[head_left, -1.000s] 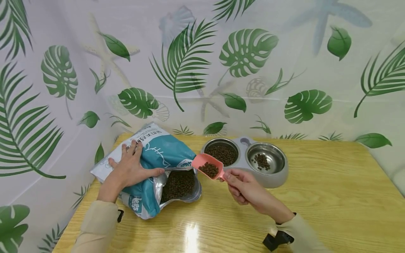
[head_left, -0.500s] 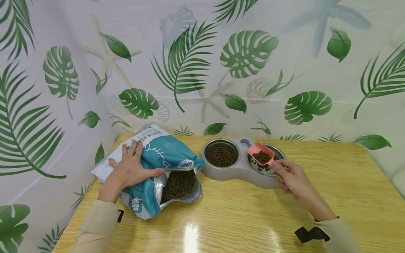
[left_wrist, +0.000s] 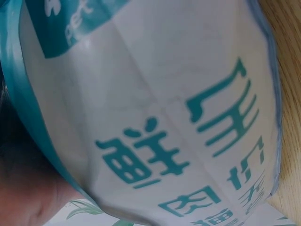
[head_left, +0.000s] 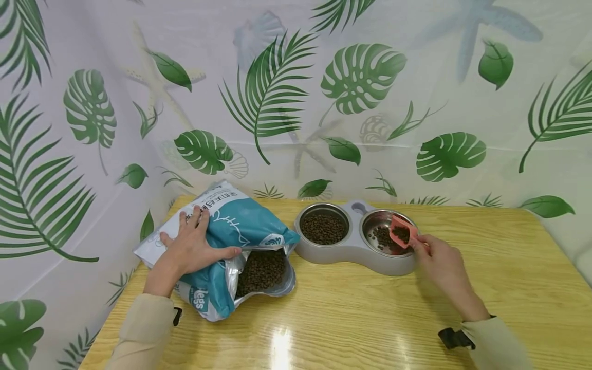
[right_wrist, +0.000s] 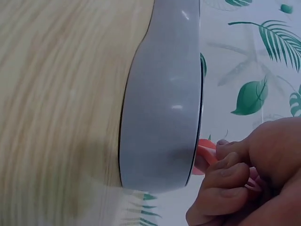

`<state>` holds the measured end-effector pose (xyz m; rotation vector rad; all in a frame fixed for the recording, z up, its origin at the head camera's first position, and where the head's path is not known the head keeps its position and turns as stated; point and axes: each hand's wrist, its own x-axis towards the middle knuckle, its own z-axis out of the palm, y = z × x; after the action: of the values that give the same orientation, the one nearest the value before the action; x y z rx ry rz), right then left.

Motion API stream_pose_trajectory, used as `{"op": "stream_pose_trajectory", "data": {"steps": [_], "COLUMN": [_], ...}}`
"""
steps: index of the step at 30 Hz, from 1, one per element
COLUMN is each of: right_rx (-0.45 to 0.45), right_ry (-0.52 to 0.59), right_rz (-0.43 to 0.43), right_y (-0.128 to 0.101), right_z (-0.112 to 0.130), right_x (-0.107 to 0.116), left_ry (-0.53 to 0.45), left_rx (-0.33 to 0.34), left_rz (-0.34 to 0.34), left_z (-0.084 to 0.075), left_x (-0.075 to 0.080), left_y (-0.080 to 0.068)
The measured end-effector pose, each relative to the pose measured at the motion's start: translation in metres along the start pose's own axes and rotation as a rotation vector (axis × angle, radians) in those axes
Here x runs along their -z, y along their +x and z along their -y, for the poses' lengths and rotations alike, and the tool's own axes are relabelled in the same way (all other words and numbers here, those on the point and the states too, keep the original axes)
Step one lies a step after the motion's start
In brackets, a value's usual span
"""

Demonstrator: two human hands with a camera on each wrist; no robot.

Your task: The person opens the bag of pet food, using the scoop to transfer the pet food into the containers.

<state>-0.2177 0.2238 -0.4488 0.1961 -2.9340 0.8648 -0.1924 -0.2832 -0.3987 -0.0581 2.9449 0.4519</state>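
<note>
My right hand [head_left: 437, 264] pinches the handle of a pink scoop [head_left: 400, 232], tipped sideways over the right steel bowl [head_left: 376, 222] of a grey double feeder [head_left: 356, 254]. Brown kibble lies in the scoop and in that bowl. The left bowl [head_left: 324, 227] is nearly full of kibble. My left hand [head_left: 191, 246] lies flat on a teal and white pet food bag [head_left: 231, 226], thumb at the open mouth, where kibble [head_left: 261, 270] shows. The left wrist view is filled by the bag's printed face [left_wrist: 155, 117]. In the right wrist view, the feeder's grey wall [right_wrist: 162, 103] and my fingers [right_wrist: 225, 181] on the pink handle [right_wrist: 205, 151] appear.
A yellow wooden table [head_left: 351, 318] carries everything. A curtain with a green leaf print [head_left: 287, 92] hangs close behind and to the left. Black straps sit at both wrists [head_left: 455, 339].
My right hand carried the filled scoop from beside the bag's mouth rightward to the right bowl and tipped it there. The left hand has stayed on the bag.
</note>
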Motion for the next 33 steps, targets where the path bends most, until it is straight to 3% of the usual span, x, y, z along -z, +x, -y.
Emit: {"op": "stream_pose_trajectory", "data": {"steps": [6, 14, 20, 22, 26, 30, 33], "right_rx": [0.047, 0.105, 0.110, 0.108, 0.071, -0.003, 0.004], "right_ry": [-0.036, -0.164, -0.237, -0.215, -0.015, 0.386, 0.656], "right_rz": [-0.009, -0.131, -0.156, -0.165, -0.109, 0.129, 0.331], "right_y": [0.000, -0.007, -0.010, -0.011, -0.012, -0.014, -0.019], "right_z": [0.005, 0.003, 0.002, 0.003, 0.010, 0.028, 0.044], "right_x": [-0.007, -0.002, -0.001, -0.001, -0.001, 0.001, -0.003], "left_ry": [-0.005, 0.007, 0.013, 0.014, 0.013, 0.012, 0.012], "left_rx": [-0.002, 0.004, 0.006, 0.006, 0.004, 0.003, 0.004], "left_rz": [0.002, 0.005, 0.006, 0.005, 0.003, 0.004, 0.006], "left_z": [-0.001, -0.002, -0.002, -0.002, -0.002, -0.002, -0.002], "left_x": [-0.002, 0.000, 0.001, 0.000, 0.000, 0.000, 0.000], "left_y": [0.000, 0.001, 0.001, 0.001, 0.001, 0.001, 0.001]}}
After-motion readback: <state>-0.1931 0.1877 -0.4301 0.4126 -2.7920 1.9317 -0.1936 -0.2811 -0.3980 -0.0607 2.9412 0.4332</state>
